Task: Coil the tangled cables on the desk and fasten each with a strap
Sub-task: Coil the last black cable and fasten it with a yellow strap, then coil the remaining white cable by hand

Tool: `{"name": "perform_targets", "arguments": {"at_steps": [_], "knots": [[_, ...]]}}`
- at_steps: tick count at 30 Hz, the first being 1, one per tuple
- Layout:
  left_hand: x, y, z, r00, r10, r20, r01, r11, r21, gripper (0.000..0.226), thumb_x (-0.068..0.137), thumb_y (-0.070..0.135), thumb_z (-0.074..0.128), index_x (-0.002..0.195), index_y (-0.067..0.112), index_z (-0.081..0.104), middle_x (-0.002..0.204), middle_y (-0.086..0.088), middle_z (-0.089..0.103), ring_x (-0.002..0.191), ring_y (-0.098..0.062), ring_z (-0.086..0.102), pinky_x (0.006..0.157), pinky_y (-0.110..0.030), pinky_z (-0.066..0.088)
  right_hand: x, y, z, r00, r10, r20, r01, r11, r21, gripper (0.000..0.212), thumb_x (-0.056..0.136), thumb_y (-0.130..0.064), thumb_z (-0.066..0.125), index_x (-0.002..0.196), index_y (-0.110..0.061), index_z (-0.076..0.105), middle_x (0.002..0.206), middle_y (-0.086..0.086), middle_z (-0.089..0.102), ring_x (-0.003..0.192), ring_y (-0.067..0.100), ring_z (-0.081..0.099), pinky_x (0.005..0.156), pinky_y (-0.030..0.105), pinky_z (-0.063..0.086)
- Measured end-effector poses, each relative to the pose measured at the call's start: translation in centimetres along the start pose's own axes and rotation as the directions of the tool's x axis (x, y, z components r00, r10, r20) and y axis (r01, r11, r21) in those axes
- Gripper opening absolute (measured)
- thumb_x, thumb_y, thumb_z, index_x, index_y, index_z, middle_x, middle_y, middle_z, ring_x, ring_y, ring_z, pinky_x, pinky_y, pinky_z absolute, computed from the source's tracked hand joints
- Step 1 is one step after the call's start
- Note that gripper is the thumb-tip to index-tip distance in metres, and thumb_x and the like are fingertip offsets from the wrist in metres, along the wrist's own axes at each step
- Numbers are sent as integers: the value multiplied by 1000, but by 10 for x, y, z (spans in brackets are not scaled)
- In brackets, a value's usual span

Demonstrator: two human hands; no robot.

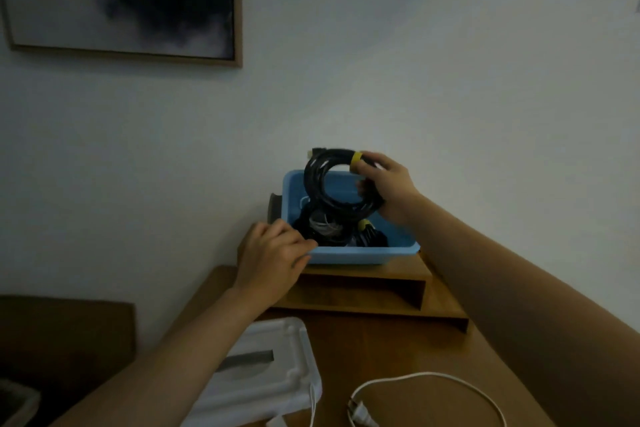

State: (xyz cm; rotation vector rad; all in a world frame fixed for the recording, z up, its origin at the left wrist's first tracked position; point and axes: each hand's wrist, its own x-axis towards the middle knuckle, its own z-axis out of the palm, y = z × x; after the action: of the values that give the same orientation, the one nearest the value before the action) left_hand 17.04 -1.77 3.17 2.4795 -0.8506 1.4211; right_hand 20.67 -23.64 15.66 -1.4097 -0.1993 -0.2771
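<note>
The right grip (384, 184) curled round a black coil (313, 179) bound by a yellow strap (356, 160), above the blue bin (346, 256); the left grip (273, 253) pinched its rim.

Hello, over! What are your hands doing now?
Right hand grips strapped black coil above blue bin. Left hand holds bin's rim. White cable uncoiled on desk.

No word, brand, number or sign can be read here. A grey strip (249, 358) on the white lid (277, 336), below the left hand (273, 253), may be a label, but it is too dim and blurred for letters. The yellow strap (356, 160) on the cable coil (313, 181) gripped by the right hand (388, 184) shows only plain colour. So does the blue bin (346, 255), whose rim the left hand holds.
</note>
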Motion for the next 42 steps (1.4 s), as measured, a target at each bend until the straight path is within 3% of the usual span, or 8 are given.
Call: {"name": "perform_targets", "arguments": {"at_steps": [10,14,17,20,27,31,37,42], "knots": [[5,1,8,989,-146,-17,145,989,-29,43,81,56,64,106,21,61,106,3,56,94,-17,57,76,-37,47,20,46,18,999,-15,-29,-8,738,-674,32,102,-25,61,132,-14,64,122,10,65,106,30,62,90,39,54],[26,5,7,990,-117,75,115,993,31,51,90,62,50,126,26,53,127,3,55,116,-18,51,92,-38,45,20,43,13,993,82,83,19,589,-808,37,106,-43,45,129,-22,66,143,13,51,139,37,37,119,53,27],[44,-2,8,966,-86,244,82,996,25,57,99,62,30,141,31,54,142,6,55,134,-20,42,109,-41,38,14,29,3,958,145,246,97,645,-758,40,107,-45,41,127,-20,65,130,8,60,115,23,56,105,40,45],[57,-13,10,934,-152,323,172,985,-34,51,103,56,39,147,32,49,148,7,52,140,-16,41,114,-36,28,10,17,-9,926,102,363,283,448,-848,35,109,-31,43,136,-18,61,110,4,65,89,14,58,75,24,46],[90,-29,10,840,-210,501,211,976,56,36,103,56,42,126,37,62,116,3,70,108,-23,62,98,-38,40,14,19,-18,871,260,416,363,231,-903,54,103,-37,53,154,-30,38,147,4,52,130,25,50,104,33,39],[99,-40,11,788,-207,580,216,975,54,41,102,60,41,87,26,59,82,4,63,81,-19,59,79,-37,39,29,14,-8,829,351,435,481,-54,-875,59,94,-33,62,150,-29,45,132,3,60,111,22,55,90,32,44],[107,-41,13,710,-224,668,254,966,54,39,102,59,42,88,27,59,86,2,61,85,-20,58,70,-36,35,41,13,-5,837,389,386,426,-19,-905,54,94,-25,59,147,-32,51,131,4,62,115,24,58,100,40,49],[108,-29,2,694,-240,679,276,959,57,37,104,54,41,124,31,62,113,0,67,104,-22,61,86,-38,45,26,11,-18,863,262,433,424,94,-901,68,93,-32,70,154,-26,40,148,2,51,133,25,49,106,35,40]]}}
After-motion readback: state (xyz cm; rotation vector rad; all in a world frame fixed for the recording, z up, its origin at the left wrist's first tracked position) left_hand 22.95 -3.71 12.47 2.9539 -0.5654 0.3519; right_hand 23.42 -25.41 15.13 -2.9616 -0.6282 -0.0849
